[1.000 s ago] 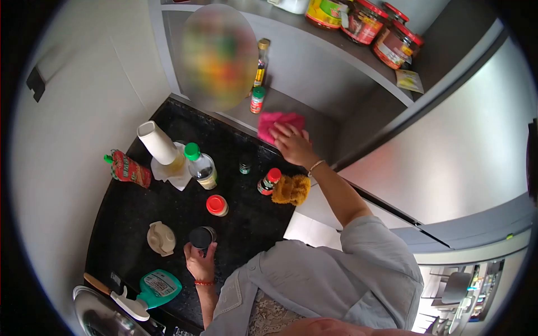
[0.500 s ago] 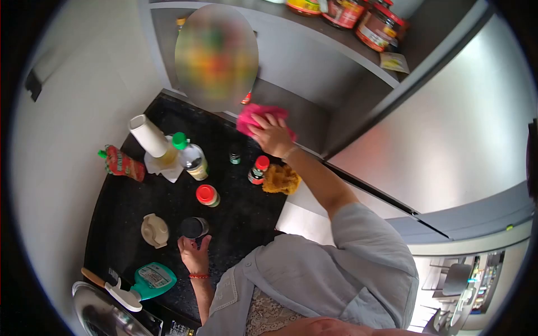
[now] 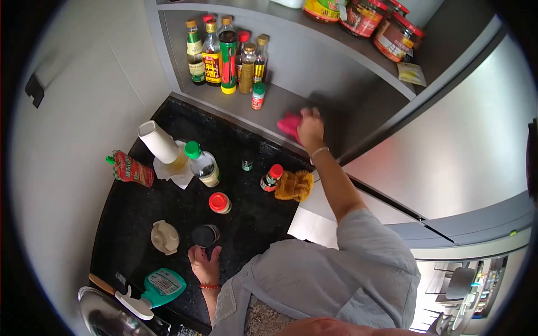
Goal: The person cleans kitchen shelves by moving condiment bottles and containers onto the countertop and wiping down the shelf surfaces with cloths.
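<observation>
My right hand (image 3: 311, 130) is on the floor of the lower shelf, fingers closed over a pink cloth (image 3: 290, 126) that it presses against the surface. Part of the cloth is hidden under the hand. On the black counter, my left hand (image 3: 205, 269) rests just below a jar with a black lid (image 3: 205, 236). Its thumb and fingers are apart at the jar's near side, and I cannot tell whether they touch it. Nearby stand a red-lidded jar (image 3: 219, 203) and a beige dish-like lid (image 3: 165, 237).
Several sauce bottles (image 3: 228, 61) and a green-capped shaker (image 3: 258, 96) stand on the lower shelf; red-lidded jars (image 3: 363, 19) sit above. The counter holds a green-capped bottle (image 3: 204, 164), a red pouch (image 3: 132, 169), a teal spray bottle (image 3: 163, 287) and a brown cloth (image 3: 294, 186).
My right hand has slid the pink cloth rightward and deeper along the shelf. The view has shifted slightly, and the blurred oval over the bottles is gone. My left hand stays by the jar.
</observation>
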Available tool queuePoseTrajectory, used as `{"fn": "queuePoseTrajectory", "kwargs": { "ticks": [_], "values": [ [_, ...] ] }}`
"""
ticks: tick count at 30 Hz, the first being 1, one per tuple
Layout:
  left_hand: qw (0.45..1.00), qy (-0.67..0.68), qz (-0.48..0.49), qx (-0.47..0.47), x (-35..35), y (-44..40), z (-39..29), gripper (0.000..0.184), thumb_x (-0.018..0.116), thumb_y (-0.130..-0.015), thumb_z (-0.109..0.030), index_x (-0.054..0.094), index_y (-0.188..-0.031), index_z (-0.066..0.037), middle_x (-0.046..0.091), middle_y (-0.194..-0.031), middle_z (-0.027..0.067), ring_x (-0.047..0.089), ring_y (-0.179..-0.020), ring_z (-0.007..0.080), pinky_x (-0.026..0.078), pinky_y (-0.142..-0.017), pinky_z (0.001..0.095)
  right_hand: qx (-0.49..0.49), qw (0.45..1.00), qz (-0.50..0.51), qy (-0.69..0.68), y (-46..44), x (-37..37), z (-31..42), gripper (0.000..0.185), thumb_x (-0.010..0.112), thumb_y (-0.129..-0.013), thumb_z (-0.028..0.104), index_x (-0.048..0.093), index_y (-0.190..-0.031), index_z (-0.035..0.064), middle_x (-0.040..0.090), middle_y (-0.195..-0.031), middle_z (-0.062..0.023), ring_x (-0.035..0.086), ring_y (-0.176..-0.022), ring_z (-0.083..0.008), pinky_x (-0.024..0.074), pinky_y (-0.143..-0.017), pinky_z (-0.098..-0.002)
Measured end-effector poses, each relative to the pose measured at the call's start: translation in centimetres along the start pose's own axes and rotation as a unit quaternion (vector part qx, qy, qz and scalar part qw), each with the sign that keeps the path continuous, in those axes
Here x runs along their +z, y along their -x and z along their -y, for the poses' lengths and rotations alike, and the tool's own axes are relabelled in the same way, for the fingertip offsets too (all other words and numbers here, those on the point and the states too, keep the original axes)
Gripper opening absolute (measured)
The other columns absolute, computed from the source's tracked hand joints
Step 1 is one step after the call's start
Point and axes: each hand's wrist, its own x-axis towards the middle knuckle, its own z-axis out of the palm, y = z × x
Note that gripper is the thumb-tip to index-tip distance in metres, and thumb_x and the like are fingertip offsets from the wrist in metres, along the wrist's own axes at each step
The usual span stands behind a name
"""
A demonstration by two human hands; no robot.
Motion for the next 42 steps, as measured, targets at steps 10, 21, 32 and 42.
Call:
{"fn": "queuePoseTrajectory", "kwargs": {
  "ticks": [10,21,32,42],
  "values": [
    [0.999,-0.008,0.050,0.000,-0.7,-0.6,1.3,0.041,0.082,-0.069,-0.019,0.061,-0.097,0.001,0.058,-0.106,0.0134,0.059,-0.072,0.0255,0.049,-0.063,0.0370,0.049,0.976,0.155,0.145,-1.6,-0.9,-2.8,0.048,0.044,-0.094,0.041,0.067,-0.103,-0.0007,0.059,-0.117,-0.0221,0.052,-0.114,-0.0338,0.0388,-0.092,-0.0493],
    [0.994,0.092,0.048,-0.043,-1.1,-1.2,1.4,0.043,0.081,-0.072,-0.017,0.064,-0.107,0.000,0.057,-0.108,0.0112,0.058,-0.077,0.0202,0.049,-0.065,0.0323,-0.087,0.918,0.144,0.359,10.9,-6.4,-2.1,0.035,0.054,-0.085,0.025,0.066,-0.106,-0.0009,0.059,-0.101,-0.0178,0.056,-0.098,-0.0328,0.0421,-0.086,-0.0451],
    [0.995,0.048,0.080,-0.034,-1.2,-1.3,0.6,0.039,0.080,-0.074,-0.017,0.062,-0.101,0.004,0.057,-0.107,0.0108,0.059,-0.079,0.0205,0.051,-0.068,0.0313,-0.041,0.833,0.183,0.521,-2.7,-3.3,-8.1,0.031,0.048,-0.088,0.025,0.069,-0.107,0.0125,0.054,-0.126,-0.0112,0.044,-0.121,-0.0304,0.0301,-0.099,-0.0460],
    [0.997,0.022,0.068,-0.011,-0.9,-1.7,0.7,0.040,0.080,-0.074,-0.021,0.062,-0.100,0.003,0.058,-0.105,0.0114,0.061,-0.076,0.0213,0.051,-0.067,0.0329,-0.051,0.945,0.101,0.305,14.7,-5.9,-2.0,0.035,0.054,-0.082,0.021,0.065,-0.112,0.0076,0.056,-0.111,-0.0130,0.049,-0.109,-0.0329,0.0372,-0.091,-0.0474]
  ]
}}
